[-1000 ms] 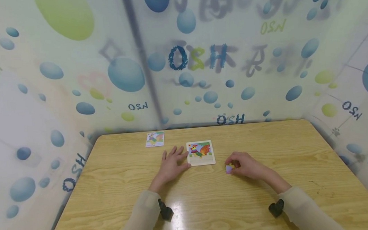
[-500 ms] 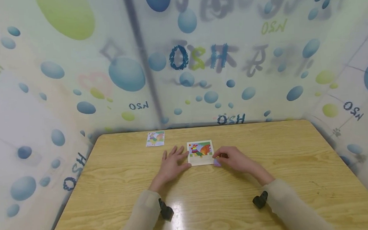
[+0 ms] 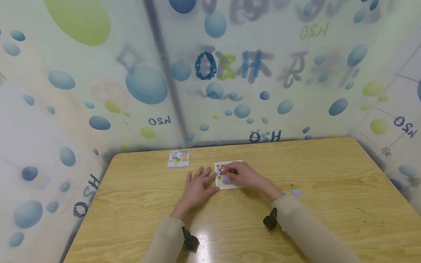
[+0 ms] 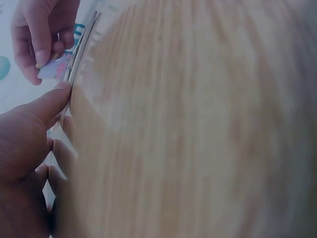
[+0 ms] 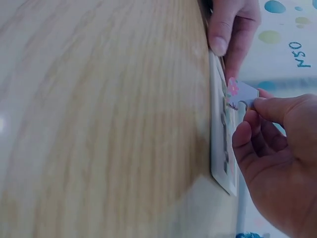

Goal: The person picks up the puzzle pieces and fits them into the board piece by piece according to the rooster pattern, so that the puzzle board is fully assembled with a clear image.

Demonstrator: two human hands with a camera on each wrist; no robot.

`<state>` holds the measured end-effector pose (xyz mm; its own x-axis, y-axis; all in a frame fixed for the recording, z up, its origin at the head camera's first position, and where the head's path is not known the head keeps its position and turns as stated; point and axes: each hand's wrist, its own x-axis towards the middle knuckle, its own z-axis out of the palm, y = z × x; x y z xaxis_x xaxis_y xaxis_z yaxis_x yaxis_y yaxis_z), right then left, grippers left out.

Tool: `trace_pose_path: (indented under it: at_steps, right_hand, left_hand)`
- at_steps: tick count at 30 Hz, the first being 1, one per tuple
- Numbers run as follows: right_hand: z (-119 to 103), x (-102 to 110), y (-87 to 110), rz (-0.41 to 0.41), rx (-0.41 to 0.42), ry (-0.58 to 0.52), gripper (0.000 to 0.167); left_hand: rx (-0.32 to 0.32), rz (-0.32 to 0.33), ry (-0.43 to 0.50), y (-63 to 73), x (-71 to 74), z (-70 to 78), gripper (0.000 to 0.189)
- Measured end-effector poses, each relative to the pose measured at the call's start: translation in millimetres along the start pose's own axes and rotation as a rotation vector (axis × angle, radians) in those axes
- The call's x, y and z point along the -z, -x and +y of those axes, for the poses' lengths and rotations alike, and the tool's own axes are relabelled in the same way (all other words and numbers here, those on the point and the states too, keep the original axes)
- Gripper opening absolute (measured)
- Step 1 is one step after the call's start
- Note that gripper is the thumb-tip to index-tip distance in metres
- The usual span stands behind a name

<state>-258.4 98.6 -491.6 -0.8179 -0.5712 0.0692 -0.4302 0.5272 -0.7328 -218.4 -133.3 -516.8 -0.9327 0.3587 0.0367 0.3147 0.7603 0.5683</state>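
Observation:
A small square jigsaw puzzle tray [image 3: 219, 185] with a rooster picture lies on the wooden table. My left hand [image 3: 198, 189] rests at its left side, fingers spread, with thumb and a fingertip at the edge. Over the tray, my right hand [image 3: 245, 175] pinches a jigsaw piece [image 5: 246, 93] between thumb and fingers. That piece is pale purple with a pink flower, and in the right wrist view it stands tilted close over the tray's face. The right hand hides much of the rooster picture in the head view.
More puzzle pieces [image 3: 294, 192] lie on the table beside the right forearm, partly covered by the sleeve. A printed rooster card [image 3: 178, 159] lies near the table's back edge, left of the tray. A patterned wall [image 3: 230, 102] rises behind the table [image 3: 135, 199].
My right hand has carried the jigsaw piece leftward from beside the tray to over it. Puzzle pieces by the right forearm have come into view. The left hand stays in place.

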Motion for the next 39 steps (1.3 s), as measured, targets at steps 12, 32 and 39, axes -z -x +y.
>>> trace_pose_path:
  at_steps: [12,32,39]
  right_hand:
    - [-2,-16,-2.8,0.009,-0.01,-0.036,0.019]
    - [-2,-29,-4.6,0.067,-0.014,0.021,0.028]
    - [-3,-28,-3.8,0.088,-0.064,-0.004,0.025]
  left_hand:
    - [-0.014,0.0,-0.005,1.5,0.5,0.1,0.056]
    - [-0.003,-0.003,-0.006,-0.6,-0.9,-1.9,0.057]
    - [-0.006,-0.005,0.006,-0.1,-0.9,-1.5,0.056]
